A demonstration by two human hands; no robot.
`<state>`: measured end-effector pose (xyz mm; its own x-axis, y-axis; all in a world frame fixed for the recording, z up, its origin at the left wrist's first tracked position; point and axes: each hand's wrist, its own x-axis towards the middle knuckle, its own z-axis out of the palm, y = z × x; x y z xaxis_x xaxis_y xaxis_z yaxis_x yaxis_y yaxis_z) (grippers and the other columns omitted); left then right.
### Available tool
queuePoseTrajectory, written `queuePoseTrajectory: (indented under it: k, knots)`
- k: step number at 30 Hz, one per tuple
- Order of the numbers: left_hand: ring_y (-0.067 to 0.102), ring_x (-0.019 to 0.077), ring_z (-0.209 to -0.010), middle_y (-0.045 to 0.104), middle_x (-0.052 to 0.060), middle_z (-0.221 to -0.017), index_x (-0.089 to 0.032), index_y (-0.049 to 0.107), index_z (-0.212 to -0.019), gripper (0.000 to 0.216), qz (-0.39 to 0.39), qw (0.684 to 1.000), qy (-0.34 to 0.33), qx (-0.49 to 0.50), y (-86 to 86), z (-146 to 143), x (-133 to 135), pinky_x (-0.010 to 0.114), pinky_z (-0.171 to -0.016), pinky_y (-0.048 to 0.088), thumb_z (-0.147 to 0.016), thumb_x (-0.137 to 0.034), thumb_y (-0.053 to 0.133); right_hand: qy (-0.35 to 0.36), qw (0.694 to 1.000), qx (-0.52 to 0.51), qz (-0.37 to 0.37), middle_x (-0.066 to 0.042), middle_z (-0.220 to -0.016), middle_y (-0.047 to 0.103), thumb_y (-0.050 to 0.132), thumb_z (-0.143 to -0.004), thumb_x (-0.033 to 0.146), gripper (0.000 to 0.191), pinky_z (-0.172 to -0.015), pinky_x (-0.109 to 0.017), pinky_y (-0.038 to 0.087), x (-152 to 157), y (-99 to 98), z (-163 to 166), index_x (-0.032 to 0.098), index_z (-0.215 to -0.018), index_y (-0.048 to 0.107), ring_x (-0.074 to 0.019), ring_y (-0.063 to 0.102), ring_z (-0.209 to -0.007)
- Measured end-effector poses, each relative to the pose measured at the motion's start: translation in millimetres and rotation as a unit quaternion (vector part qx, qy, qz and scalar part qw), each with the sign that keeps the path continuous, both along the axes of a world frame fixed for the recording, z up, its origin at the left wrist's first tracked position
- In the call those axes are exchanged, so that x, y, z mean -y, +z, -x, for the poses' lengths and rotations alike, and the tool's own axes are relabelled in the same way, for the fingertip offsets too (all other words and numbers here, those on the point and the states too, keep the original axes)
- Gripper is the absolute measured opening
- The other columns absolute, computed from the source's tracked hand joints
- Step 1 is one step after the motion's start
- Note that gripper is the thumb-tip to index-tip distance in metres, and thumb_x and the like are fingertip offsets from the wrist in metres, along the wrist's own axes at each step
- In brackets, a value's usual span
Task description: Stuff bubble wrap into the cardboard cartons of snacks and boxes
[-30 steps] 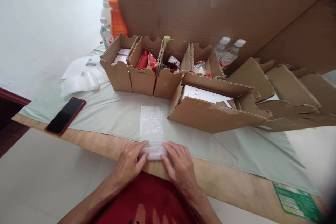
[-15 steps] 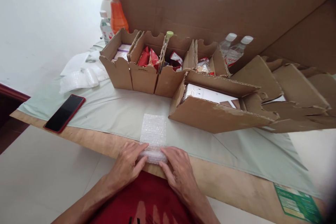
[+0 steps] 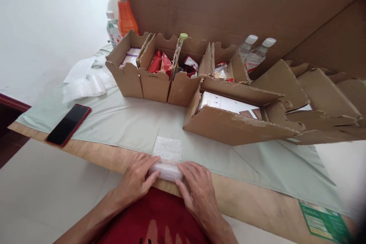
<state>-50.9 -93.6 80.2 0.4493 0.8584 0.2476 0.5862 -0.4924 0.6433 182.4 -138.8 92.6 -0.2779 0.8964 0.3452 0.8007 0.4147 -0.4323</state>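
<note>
A strip of bubble wrap [image 3: 168, 151] lies on the pale green cloth [image 3: 128, 122] at the near table edge, its near end rolled into a thick tube. My left hand [image 3: 136, 177] pinches the roll's left end and my right hand [image 3: 195, 185] its right end, fingers curled over it. What lies inside the roll is hidden. Only a short flat piece of wrap shows beyond my fingers.
A red-cased phone [image 3: 68, 125] lies at the left. A row of open cardboard boxes [image 3: 156, 80] with packets stands behind, and a larger box [image 3: 233, 122] holds a white carton. Bottles [image 3: 124, 13] and loose plastic bags [image 3: 85, 84] sit far left. A green label [image 3: 324, 221] is on the wood at right.
Both hands have rolled the bubble wrap away from me, so the roll has grown thicker and the flat strip has become much shorter.
</note>
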Motion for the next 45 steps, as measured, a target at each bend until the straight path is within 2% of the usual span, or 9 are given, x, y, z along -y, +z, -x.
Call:
queuePoseTrajectory:
  k: [7, 11, 14, 18, 25, 29, 37, 42, 45]
  knots:
    - [0.068, 0.0276, -0.095, 0.074, 0.011, -0.102, -0.020, 0.069, -0.115, 0.026, -0.020, 0.991, 0.131, 0.024, -3.3, -8.3, -20.9, 0.045, -0.087, 0.056, -0.096, -0.032, 0.057, 0.018, 0.999, 0.023, -0.019, -0.012, -0.120, 0.071, 0.054, -0.095, 0.014, 0.031, -0.095, -0.049, 0.047, -20.2, -16.7, 15.7, 0.021, -0.125, 0.061, -0.0292, 0.062, -0.111]
    - [0.074, 0.0247, -0.093, 0.076, 0.011, -0.102, -0.018, 0.068, -0.117, 0.033, 0.180, 0.949, 0.196, 0.170, 6.2, -0.5, 1.9, 0.038, -0.082, 0.061, -0.093, -0.039, 0.061, -0.052, 0.992, -0.110, 0.016, -0.008, -0.109, 0.073, 0.054, -0.100, 0.020, 0.026, -0.089, -0.042, 0.050, -27.9, -17.0, 15.1, 0.024, -0.125, 0.062, -0.0255, 0.065, -0.102]
    - [0.075, 0.0276, -0.103, 0.078, 0.012, -0.110, -0.018, 0.069, -0.117, 0.039, 0.353, 0.886, 0.141, 0.267, 12.9, -8.3, 14.5, 0.041, -0.090, 0.062, -0.088, -0.043, 0.065, -0.062, 0.972, -0.197, 0.113, -0.005, -0.109, 0.072, 0.055, -0.100, 0.025, 0.025, -0.089, -0.037, 0.052, -16.6, -7.6, 19.2, 0.027, -0.124, 0.064, -0.0224, 0.065, -0.101]
    - [0.074, 0.0304, -0.109, 0.078, 0.011, -0.113, -0.017, 0.070, -0.117, 0.042, 0.414, 0.843, 0.114, 0.324, 19.1, -27.7, 14.5, 0.043, -0.097, 0.060, -0.085, -0.045, 0.066, -0.041, 0.955, -0.236, 0.176, -0.004, -0.115, 0.069, 0.055, -0.098, 0.028, 0.024, -0.094, -0.037, 0.050, -0.2, 1.8, 20.8, 0.030, -0.118, 0.067, -0.0222, 0.064, -0.106]
    - [0.069, 0.0287, -0.120, 0.070, 0.009, -0.135, -0.025, 0.061, -0.140, 0.055, 0.255, 0.956, -0.034, 0.143, 17.6, -35.8, 7.3, 0.036, -0.102, 0.057, -0.085, -0.022, 0.063, -0.046, 0.903, -0.280, 0.324, -0.008, -0.146, 0.055, 0.082, -0.074, 0.032, 0.088, -0.111, -0.042, 0.042, 2.4, 36.1, -21.5, 0.030, -0.152, 0.041, -0.0268, 0.056, -0.125]
    - [0.073, 0.0257, -0.113, 0.072, 0.007, -0.131, -0.034, 0.035, -0.159, 0.078, 0.218, 0.968, -0.083, 0.094, 4.2, -45.6, 13.2, 0.035, -0.097, 0.060, -0.088, -0.021, 0.064, -0.042, 0.895, -0.226, 0.381, -0.001, -0.111, 0.071, 0.072, -0.078, 0.020, 0.037, -0.100, -0.035, 0.045, -2.0, 53.0, -28.5, 0.026, -0.113, 0.068, -0.0224, 0.063, -0.107]
    - [0.070, 0.0282, -0.118, 0.072, 0.008, -0.128, -0.034, 0.044, -0.154, 0.073, 0.274, 0.936, -0.133, 0.176, 9.3, -47.0, -9.3, 0.039, -0.102, 0.057, -0.087, -0.044, 0.071, -0.065, 0.927, -0.228, 0.291, -0.004, -0.091, 0.073, 0.069, -0.081, 0.031, 0.019, -0.074, -0.032, 0.052, -5.4, 118.6, -101.3, 0.025, -0.099, 0.071, -0.0224, 0.068, -0.083]
    - [0.077, 0.0208, -0.094, 0.079, 0.008, -0.102, -0.023, 0.065, -0.132, 0.041, 0.206, 0.959, -0.030, 0.194, -15.3, -54.4, -37.3, 0.030, -0.087, 0.062, -0.092, -0.034, 0.061, -0.252, 0.879, -0.403, 0.043, -0.004, -0.087, 0.074, 0.078, -0.075, 0.046, 0.033, -0.066, -0.031, 0.053, -49.9, 168.1, -172.6, 0.025, -0.099, 0.069, -0.0200, 0.066, -0.072]
    - [0.077, 0.0180, -0.082, 0.080, 0.005, -0.093, -0.023, 0.072, -0.116, 0.029, 0.127, 0.972, -0.023, 0.198, -28.0, -62.8, -40.1, 0.026, -0.076, 0.063, -0.090, -0.025, 0.061, -0.333, 0.905, -0.267, -0.002, -0.009, -0.096, 0.075, 0.073, -0.075, 0.048, 0.037, -0.079, -0.037, 0.053, -81.8, 171.1, -193.4, 0.021, -0.100, 0.068, -0.0245, 0.068, -0.083]
